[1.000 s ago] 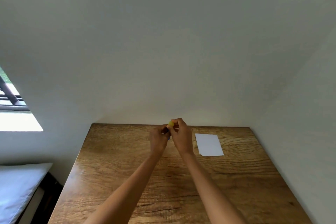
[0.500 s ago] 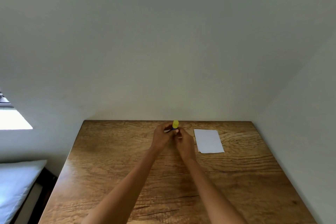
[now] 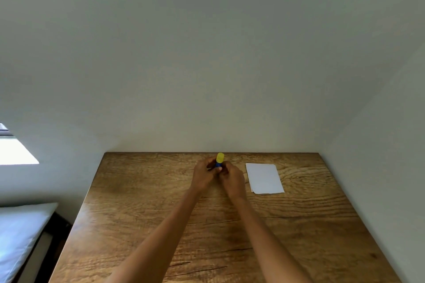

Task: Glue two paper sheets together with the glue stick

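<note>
- I have both hands at the far middle of the wooden table [image 3: 142,225], drawn close together around the glue stick [image 3: 219,160].
- My left hand [image 3: 203,176] is curled around the blue lower barrel, with its fingertips pinching it. My right hand [image 3: 232,179] is closed in against the same barrel from the other side, though I cannot tell exactly where its fingers sit.
- The glue stick stands roughly upright, its yellow cap [image 3: 220,157] poking out above my fingers. The cap looks to be on, so I judge no glue has gone down yet.
- The paper sheets [image 3: 264,178] lie flat on the table just to the right of my right hand, not touching it. A second edge shows along the lower left, so they look stacked and slightly offset.
- The stick should be light, rigid and smooth, so I would hold the barrel firmly with one hand and pull the cap with the other.
- The paper will be thin and floppy and will slide on this slick wood. I would pin a sheet flat with spread fingers while rubbing glue on, then lift the other by a corner.
</note>
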### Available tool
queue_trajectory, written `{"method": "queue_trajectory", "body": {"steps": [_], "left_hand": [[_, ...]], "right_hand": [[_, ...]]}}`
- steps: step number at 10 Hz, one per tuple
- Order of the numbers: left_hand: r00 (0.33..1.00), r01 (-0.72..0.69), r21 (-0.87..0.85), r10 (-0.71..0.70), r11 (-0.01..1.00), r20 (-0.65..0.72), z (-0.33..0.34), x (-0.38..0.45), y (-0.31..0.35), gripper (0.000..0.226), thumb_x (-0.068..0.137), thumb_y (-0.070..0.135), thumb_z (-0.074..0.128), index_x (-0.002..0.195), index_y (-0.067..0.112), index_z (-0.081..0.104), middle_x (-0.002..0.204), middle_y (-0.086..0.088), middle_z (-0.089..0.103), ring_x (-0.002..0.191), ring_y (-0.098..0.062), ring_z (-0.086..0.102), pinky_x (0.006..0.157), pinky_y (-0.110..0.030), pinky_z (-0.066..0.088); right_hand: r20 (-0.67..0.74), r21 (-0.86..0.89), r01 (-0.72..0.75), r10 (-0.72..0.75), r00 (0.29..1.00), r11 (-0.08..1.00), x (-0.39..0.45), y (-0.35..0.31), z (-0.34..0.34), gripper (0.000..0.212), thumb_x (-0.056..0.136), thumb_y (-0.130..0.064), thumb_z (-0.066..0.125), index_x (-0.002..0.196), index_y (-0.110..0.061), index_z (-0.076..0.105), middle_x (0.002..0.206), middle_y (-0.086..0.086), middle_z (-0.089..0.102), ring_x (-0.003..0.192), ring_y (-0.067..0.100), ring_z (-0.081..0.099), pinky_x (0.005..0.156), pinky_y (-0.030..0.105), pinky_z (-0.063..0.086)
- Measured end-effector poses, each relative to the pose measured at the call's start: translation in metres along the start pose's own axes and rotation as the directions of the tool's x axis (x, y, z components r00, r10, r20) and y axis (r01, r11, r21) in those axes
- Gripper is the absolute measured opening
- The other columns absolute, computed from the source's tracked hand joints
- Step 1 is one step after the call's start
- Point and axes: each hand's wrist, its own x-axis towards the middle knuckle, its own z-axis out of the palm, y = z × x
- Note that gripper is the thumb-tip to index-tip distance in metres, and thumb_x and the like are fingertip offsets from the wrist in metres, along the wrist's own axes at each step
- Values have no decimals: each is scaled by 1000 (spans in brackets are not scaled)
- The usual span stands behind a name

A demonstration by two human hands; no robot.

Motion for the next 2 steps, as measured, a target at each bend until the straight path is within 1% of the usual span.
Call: {"method": "queue_trajectory", "body": {"steps": [1,2], "left_hand": [[1000,18,25,-19,1000,16,-4,-5,3,45,79,-5,62,123,5,58,120,-12,64,110,-25,60,92,-26,45],[998,52,11,-51,999,-26,-6,-9,0,48,80,-7,61,127,3,53,125,-14,60,113,-26,58,94,-30,46]], "right_hand": [[36,21,-29,28,999,999,-2,-7,-3,26,90,-15,55,116,-12,57,112,9,66,99,24,63,81,26,48],[35,143,-73,68,997,987,-8,-8,-2,39,88,-16,57,126,-13,47,128,8,54,109,18,55,82,17,44]]}}
